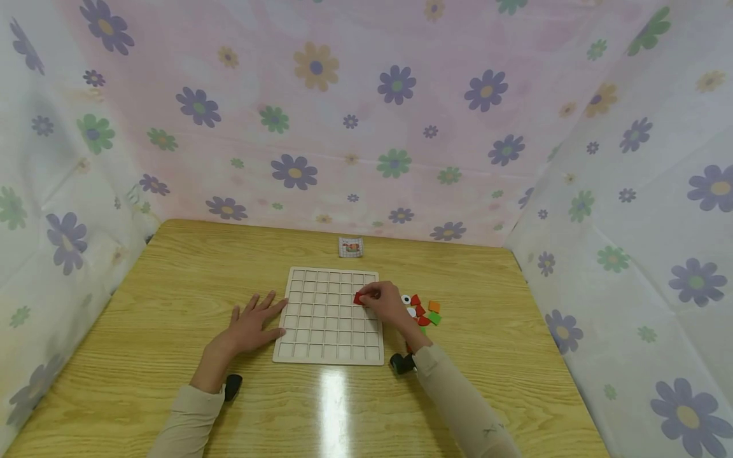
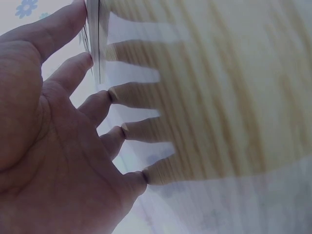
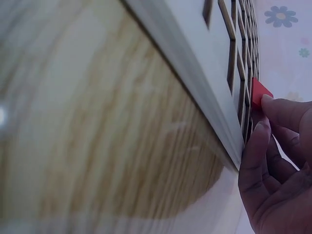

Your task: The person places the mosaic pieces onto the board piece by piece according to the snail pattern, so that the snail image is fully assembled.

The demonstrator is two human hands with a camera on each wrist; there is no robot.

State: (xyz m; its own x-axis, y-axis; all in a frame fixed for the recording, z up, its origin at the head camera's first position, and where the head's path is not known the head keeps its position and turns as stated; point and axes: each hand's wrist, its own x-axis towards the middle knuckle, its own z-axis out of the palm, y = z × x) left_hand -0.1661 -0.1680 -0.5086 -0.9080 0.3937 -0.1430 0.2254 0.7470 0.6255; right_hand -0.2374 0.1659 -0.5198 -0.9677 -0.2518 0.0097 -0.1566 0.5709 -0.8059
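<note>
A pale wooden grid board (image 1: 319, 310) with square cells lies on the table. My right hand (image 1: 388, 304) pinches a red tile (image 1: 357, 298) over the board's right part; in the right wrist view the red tile (image 3: 260, 92) is tilted against the grid, thumb and fingertips at its edge. Spread beside the board's left edge, my left hand (image 1: 249, 327) has straight fingers resting on the table. Its thumb and index finger are at the board's edge (image 2: 96, 44) in the left wrist view. Right of the board are several loose pieces: red pieces (image 1: 415, 299), an orange tile (image 1: 434, 306) and a green tile (image 1: 435, 317).
Round white pieces, one with a black dot (image 1: 406, 299), lie among the loose pieces, partly behind my right hand. A small picture card (image 1: 351, 247) is on the wooden table (image 1: 258, 407) behind the board. Flowered cloth (image 1: 349, 146) hangs along the back and sides.
</note>
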